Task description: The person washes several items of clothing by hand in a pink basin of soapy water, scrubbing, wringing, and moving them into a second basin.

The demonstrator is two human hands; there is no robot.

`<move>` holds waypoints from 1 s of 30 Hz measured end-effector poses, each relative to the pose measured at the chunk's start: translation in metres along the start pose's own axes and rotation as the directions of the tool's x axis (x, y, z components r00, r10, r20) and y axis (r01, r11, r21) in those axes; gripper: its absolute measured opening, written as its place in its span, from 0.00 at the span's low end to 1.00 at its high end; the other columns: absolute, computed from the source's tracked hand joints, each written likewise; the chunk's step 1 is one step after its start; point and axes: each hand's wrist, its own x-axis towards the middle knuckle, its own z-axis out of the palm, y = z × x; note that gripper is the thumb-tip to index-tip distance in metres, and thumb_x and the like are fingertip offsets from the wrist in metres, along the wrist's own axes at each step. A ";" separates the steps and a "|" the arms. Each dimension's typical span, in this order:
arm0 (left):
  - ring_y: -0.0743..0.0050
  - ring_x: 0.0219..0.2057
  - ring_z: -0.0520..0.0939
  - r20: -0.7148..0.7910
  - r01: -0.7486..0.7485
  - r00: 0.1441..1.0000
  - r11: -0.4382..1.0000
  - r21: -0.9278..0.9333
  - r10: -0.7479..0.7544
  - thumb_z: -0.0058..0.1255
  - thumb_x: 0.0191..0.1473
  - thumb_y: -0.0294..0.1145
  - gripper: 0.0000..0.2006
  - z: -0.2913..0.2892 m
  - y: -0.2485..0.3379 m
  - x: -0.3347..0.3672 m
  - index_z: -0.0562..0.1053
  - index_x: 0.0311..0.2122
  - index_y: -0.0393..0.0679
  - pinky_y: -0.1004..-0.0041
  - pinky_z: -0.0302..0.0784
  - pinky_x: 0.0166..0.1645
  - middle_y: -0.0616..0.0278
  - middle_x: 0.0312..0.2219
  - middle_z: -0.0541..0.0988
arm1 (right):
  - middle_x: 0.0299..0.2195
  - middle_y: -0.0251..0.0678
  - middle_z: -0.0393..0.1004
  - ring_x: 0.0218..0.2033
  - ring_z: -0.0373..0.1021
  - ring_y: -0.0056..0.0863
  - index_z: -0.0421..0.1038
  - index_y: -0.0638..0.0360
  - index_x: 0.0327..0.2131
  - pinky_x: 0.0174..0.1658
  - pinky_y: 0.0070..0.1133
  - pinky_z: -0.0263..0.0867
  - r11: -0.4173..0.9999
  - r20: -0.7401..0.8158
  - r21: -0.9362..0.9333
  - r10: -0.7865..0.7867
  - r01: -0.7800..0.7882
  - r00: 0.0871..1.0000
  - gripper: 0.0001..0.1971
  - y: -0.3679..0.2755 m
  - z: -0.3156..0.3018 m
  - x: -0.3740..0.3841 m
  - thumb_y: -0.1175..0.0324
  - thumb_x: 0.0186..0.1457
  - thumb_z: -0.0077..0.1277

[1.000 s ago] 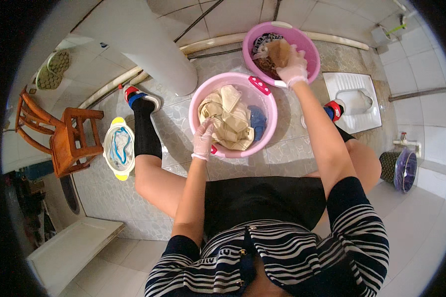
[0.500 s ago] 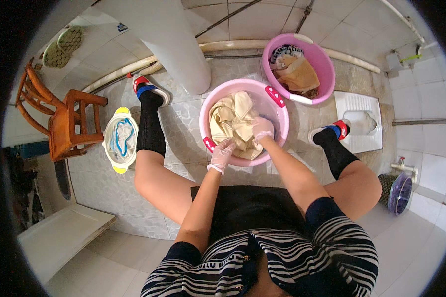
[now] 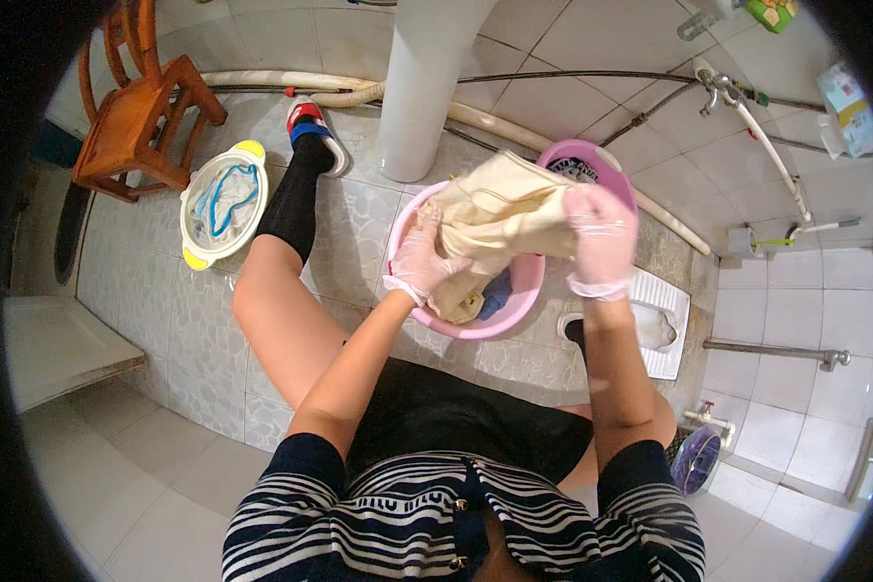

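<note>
A cream-coloured garment (image 3: 509, 209) is stretched upward over a pink basin (image 3: 526, 291) on the tiled floor. My right hand (image 3: 601, 233), in a thin translucent glove, is closed on the garment's right end, raised above the basin. On the garment's left part, at the basin's left rim, my gloved left hand (image 3: 423, 264) grips the cloth with its thumb toward the right. The lower folds hang into the basin. Beside them lies a blue cloth (image 3: 496, 295), partly hidden by the garment.
Behind stands a second pink tub (image 3: 619, 173) with laundry, partly covered by the raised garment. A white basin with yellow handles (image 3: 190, 215) is at left, near a wooden chair (image 3: 136, 141). A white column (image 3: 412, 107) rises behind; a squat toilet (image 3: 677, 335) lies at right.
My right hand has come up out of the basin and moved right, lifting the garment's end with it. My left hand has shifted onto its left part. The view has turned rightward.
</note>
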 end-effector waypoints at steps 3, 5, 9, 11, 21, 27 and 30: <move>0.47 0.52 0.62 0.153 -0.119 0.980 0.990 -0.075 0.129 0.63 0.25 0.56 0.52 -0.037 0.046 -0.007 0.55 0.56 0.38 0.62 0.57 0.56 0.42 0.50 0.62 | 0.24 0.28 0.70 0.27 0.64 0.17 0.71 0.66 0.29 0.33 0.15 0.60 0.991 -0.057 0.129 -0.031 0.038 0.998 0.09 -0.039 -0.014 0.004 0.68 0.51 0.51; 0.46 0.53 0.61 0.018 -0.238 0.971 0.971 0.016 0.238 0.64 0.24 0.55 0.54 -0.030 0.040 -0.014 0.52 0.57 0.37 0.62 0.56 0.57 0.39 0.51 0.59 | 0.26 0.31 0.69 0.29 0.65 0.19 0.70 0.66 0.31 0.34 0.16 0.61 0.973 -0.083 0.200 -0.100 0.115 0.991 0.10 -0.066 -0.022 0.004 0.66 0.53 0.49; 0.43 0.57 0.55 -0.065 -0.313 0.950 0.942 -0.121 0.307 0.65 0.25 0.52 0.56 -0.015 0.053 -0.011 0.49 0.58 0.35 0.61 0.51 0.59 0.37 0.55 0.51 | 0.30 0.40 0.70 0.33 0.68 0.26 0.66 0.69 0.35 0.40 0.22 0.65 0.882 -0.240 0.384 -0.189 0.271 0.952 0.10 -0.108 -0.042 -0.005 0.69 0.57 0.40; 0.47 0.55 0.60 -0.082 -0.245 0.969 0.866 -0.436 0.233 0.65 0.27 0.47 0.54 -0.002 0.052 -0.005 0.48 0.58 0.34 0.64 0.54 0.58 0.38 0.53 0.57 | 0.30 0.42 0.71 0.32 0.69 0.28 0.67 0.70 0.34 0.40 0.21 0.65 0.828 -0.241 0.460 -0.230 0.320 0.943 0.11 -0.113 -0.045 -0.008 0.68 0.54 0.46; 0.43 0.55 0.58 0.155 -0.195 0.976 0.936 0.293 0.155 0.56 0.34 0.38 0.45 0.037 0.001 0.017 0.48 0.58 0.37 0.61 0.54 0.58 0.41 0.54 0.55 | 0.31 0.42 0.68 0.33 0.66 0.32 0.63 0.66 0.37 0.39 0.24 0.61 0.949 -0.205 -0.209 0.192 -0.235 0.960 0.15 0.113 -0.018 -0.054 0.64 0.51 0.49; 0.31 0.58 0.42 0.640 -0.538 0.762 0.649 0.538 0.100 0.57 0.27 0.59 0.53 0.063 0.003 0.039 0.47 0.61 0.57 0.43 0.32 0.59 0.39 0.58 0.43 | 0.56 0.54 0.49 0.58 0.47 0.47 0.29 0.54 0.60 0.58 0.28 0.47 0.686 0.170 -0.559 0.644 -0.465 0.746 0.52 0.196 0.041 -0.063 0.54 0.40 0.57; 0.32 0.59 0.41 0.711 -0.570 0.697 0.529 0.628 -0.093 0.55 0.29 0.61 0.52 0.088 0.006 0.049 0.47 0.61 0.56 0.40 0.31 0.58 0.44 0.60 0.41 | 0.55 0.54 0.51 0.56 0.51 0.47 0.30 0.51 0.61 0.57 0.30 0.48 0.597 0.137 -0.714 0.632 -0.367 0.762 0.51 0.241 0.061 -0.070 0.54 0.40 0.56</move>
